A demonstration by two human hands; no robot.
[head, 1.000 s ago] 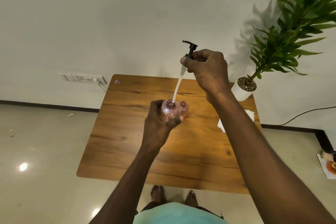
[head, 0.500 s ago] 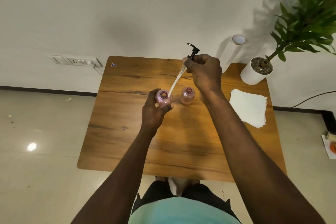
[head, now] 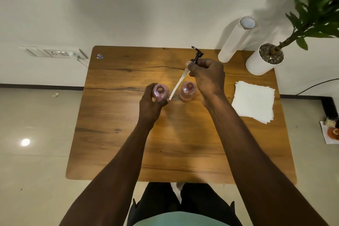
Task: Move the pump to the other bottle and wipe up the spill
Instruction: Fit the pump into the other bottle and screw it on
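Note:
Two open pink bottles stand on the wooden table [head: 128, 143]. My left hand [head: 151, 104] grips the left bottle [head: 160, 92] from the near side. The right bottle [head: 187, 91] stands free a little to its right. My right hand [head: 207, 77] is closed around the black pump [head: 196, 56] at its collar, above and behind the right bottle. The pump's white tube [head: 177, 86] slants down to the left, its tip hanging between the two bottles, outside both necks. I cannot make out a spill on the wood.
A stack of white paper napkins [head: 254, 102] lies at the right side of the table. A white roll [head: 233, 40] and a potted plant [head: 264, 58] stand at the back right corner. A wall socket [head: 53, 53] is at the left.
The tube has come fully out of the left bottle and now hangs between the bottles. My view has tilted down, showing the napkins, the roll and more of the table.

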